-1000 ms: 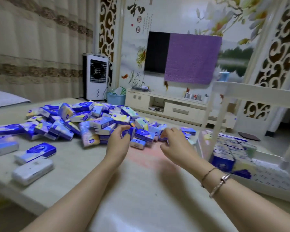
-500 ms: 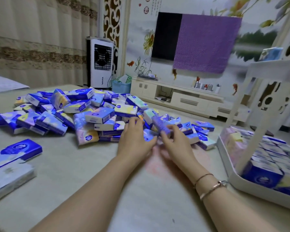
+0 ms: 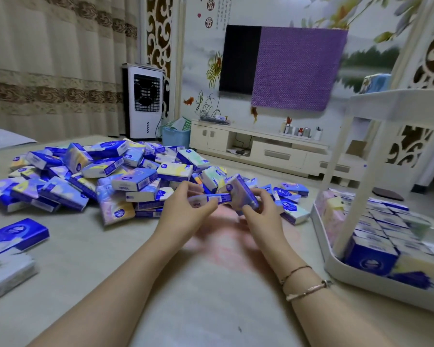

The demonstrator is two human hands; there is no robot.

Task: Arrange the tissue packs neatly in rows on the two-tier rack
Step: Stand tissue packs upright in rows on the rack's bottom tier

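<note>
A big heap of blue, yellow and pastel tissue packs (image 3: 115, 176) covers the middle and left of the table. At its near edge my left hand (image 3: 186, 216) pinches a blue and white tissue pack (image 3: 211, 199) lying flat. My right hand (image 3: 258, 216) grips a purple tissue pack (image 3: 241, 191) held on edge, touching the other one. The white two-tier rack (image 3: 336, 269) stands at the right. Its lower tier holds rows of packs (image 3: 381, 229); its upper tier (image 3: 398, 106) carries at least one blue pack (image 3: 373, 83).
Two loose packs (image 3: 13, 236) lie at the table's near left edge. A few more packs (image 3: 291, 211) sit between my right hand and the rack. Beyond the table are a TV cabinet (image 3: 261, 151), an air cooler (image 3: 145, 101) and curtains.
Both hands reached into the heap's near edge, each took a pack, and they now hold the two packs together just above the table. The view shifted left and nearer.
</note>
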